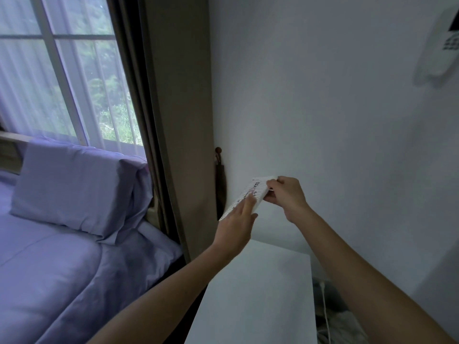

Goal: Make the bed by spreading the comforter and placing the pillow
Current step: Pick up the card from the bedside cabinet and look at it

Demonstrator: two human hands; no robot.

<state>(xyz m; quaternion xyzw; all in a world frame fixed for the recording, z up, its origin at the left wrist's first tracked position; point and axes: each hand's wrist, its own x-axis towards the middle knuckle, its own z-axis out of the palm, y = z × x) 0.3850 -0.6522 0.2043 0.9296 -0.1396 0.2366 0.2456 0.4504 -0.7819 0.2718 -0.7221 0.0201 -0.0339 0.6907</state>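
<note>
1. Head view: I am watching both hands holding a lined notepad (250, 194) above the white bedside table (260, 294). The right hand (285, 197) is pinching its far end; the left hand (236, 224) is lying flat on it, fingers together.
2. The pillow (77, 187) is leaning upright by the window (62, 70), long axis running across the bed, with the lavender comforter (49, 281) spread below.
3. Risk, I am judging: an unsupported pillow may be slumping forward.
</note>
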